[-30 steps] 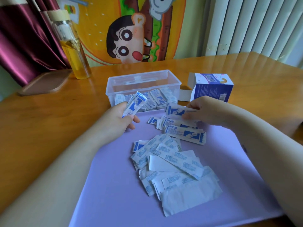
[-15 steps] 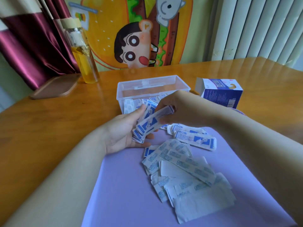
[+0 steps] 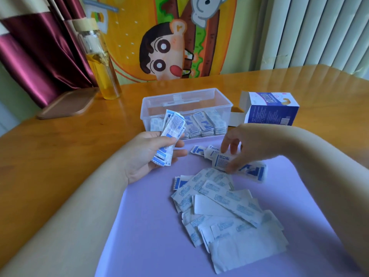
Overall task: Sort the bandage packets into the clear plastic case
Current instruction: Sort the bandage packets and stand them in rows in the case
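Gripping a stack (image 3: 172,136) of blue-and-white bandage packets, the left hand (image 3: 147,156) has its thumb across the front and its fingers curled round the lower end, so the stack stands tilted with its top leaning toward the case (image 3: 227,108). The case is clear, lidless and sits on the table (image 3: 60,148) at the far edge of the mat (image 3: 139,236); inside it, rows (image 3: 205,122) of packets stand packed on edge along the near wall. The right hand (image 3: 247,142) reaches down over a few loose packets just in front of the case, its fingers spread and pointing downward. Its thumb lies on one packet (image 3: 251,170) with a dark blue mark, while the fingertips (image 3: 223,149) touch the ones behind; motion blur hides whether the hand pinches that packet or only touches it. Nearer the person, a pile (image 3: 225,206) of paler packets and plain white wrappers lies overlapping on the mat, apart from both hands. To the right of the case stands an opened blue-and-white box (image 3: 273,112), its flap toward the case. At the far left of the table are a glass bottle (image 3: 101,72) holding yellow liquid and, beside it, a brown board (image 3: 67,102).
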Demonstrator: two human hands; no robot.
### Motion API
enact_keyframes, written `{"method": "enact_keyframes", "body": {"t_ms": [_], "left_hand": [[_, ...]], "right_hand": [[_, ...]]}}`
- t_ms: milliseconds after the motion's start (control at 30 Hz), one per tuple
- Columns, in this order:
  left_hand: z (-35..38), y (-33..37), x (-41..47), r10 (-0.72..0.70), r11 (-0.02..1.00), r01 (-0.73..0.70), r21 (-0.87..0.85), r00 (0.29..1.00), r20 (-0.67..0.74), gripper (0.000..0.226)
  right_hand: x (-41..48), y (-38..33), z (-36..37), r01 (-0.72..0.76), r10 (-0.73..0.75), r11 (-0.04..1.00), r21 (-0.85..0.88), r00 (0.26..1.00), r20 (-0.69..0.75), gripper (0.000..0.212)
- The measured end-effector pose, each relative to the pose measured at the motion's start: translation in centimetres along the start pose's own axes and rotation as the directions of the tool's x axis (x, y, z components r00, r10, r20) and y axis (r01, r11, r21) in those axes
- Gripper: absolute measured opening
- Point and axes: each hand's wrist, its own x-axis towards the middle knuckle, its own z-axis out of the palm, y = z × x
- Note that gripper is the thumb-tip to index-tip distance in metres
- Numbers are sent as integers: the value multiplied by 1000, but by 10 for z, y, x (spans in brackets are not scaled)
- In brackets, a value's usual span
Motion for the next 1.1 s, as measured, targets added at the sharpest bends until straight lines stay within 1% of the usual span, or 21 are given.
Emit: {"method": "enact_keyframes", "body": {"t_ms": [67, 167, 233, 300, 367, 433, 467, 500, 533, 567, 600, 633, 667, 733, 833, 900, 967, 1033, 1100], "left_hand": [[4, 0, 0, -6, 1000, 7, -23, 1000, 18, 13], [7, 1, -1, 0, 997, 3, -81, 999, 38, 22], [6, 2, -1, -15, 994, 17, -105, 1000, 25, 25], [5, 4, -2, -40, 989, 41, -142, 999, 10, 21], [5, 6, -3, -68, 980, 69, -188, 998, 10, 17], [5, 7, -3, -85, 971, 88, -221, 996, 26, 14], [6, 8, -4, -84, 970, 90, -226, 996, 34, 13], [6, 8, -4, -75, 971, 82, -223, 996, 38, 10], [6, 8, -4, -60, 974, 68, -217, 997, 43, 7], [7, 9, -5, -42, 976, 52, -211, 998, 52, 9], [8, 9, -6, -29, 977, 41, -208, 998, 61, 16], [9, 9, -7, -15, 979, 28, -203, 998, 65, 22], [11, 9, -8, -1, 981, 13, -193, 998, 62, 27], [12, 8, -10, 29, 990, -22, -142, 998, 53, 30], [14, 6, -9, 72, 996, -71, -55, 997, 17, 31], [13, 4, -7, 120, 993, -119, 24, 992, -41, 20], [12, 2, -4, 160, 985, -152, 86, 983, -95, 10], [12, 0, -2, 172, 981, -158, 111, 977, -129, 11], [12, 0, -1, 187, 978, -170, 120, 970, -153, 11]], "right_hand": [[1, 2, -1, -16, 16, 1000, 5, 1000, 16, 47], [0, 4, 0, -9, 9, 1000, 3, 1000, -6, 35], [3, 8, 2, -14, 15, 1000, 18, 998, -64, 27], [6, 12, 2, -33, 40, 998, 55, 990, -136, 20], [7, 14, 0, -33, 55, 995, 99, 971, -232, 20], [8, 14, -4, -19, 90, 978, 208, 937, -338, 21], [7, 13, -5, 3, 124, 943, 333, 924, -361, 22], [7, 9, -7, 54, 140, 868, 493, 927, -348, 24], [6, 5, -9, 115, 118, 757, 643, 944, -307, 28], [8, 0, -10, 154, 82, 645, 749, 960, -268, 30], [10, -5, -9, 174, 48, 557, 812, 970, -240, 29], [12, -11, -9, 193, 12, 505, 841, 973, -230, 25], [14, -17, -9, 209, -16, 479, 853, 973, -229, 18], [20, -30, -9, 233, -39, 458, 858, 969, -242, 8], [28, -42, -5, 262, -35, 392, 882, 962, -270, 15], [33, -44, 2, 268, -22, 348, 898, 960, -278, 25], [35, -44, 9, 242, -25, 293, 925, 969, -246, 32], [35, -42, 12, 223, -37, 208, 952, 975, -220, 30], [34, -37, 12, 207, -34, 112, 972, 978, -204, 23]]}}
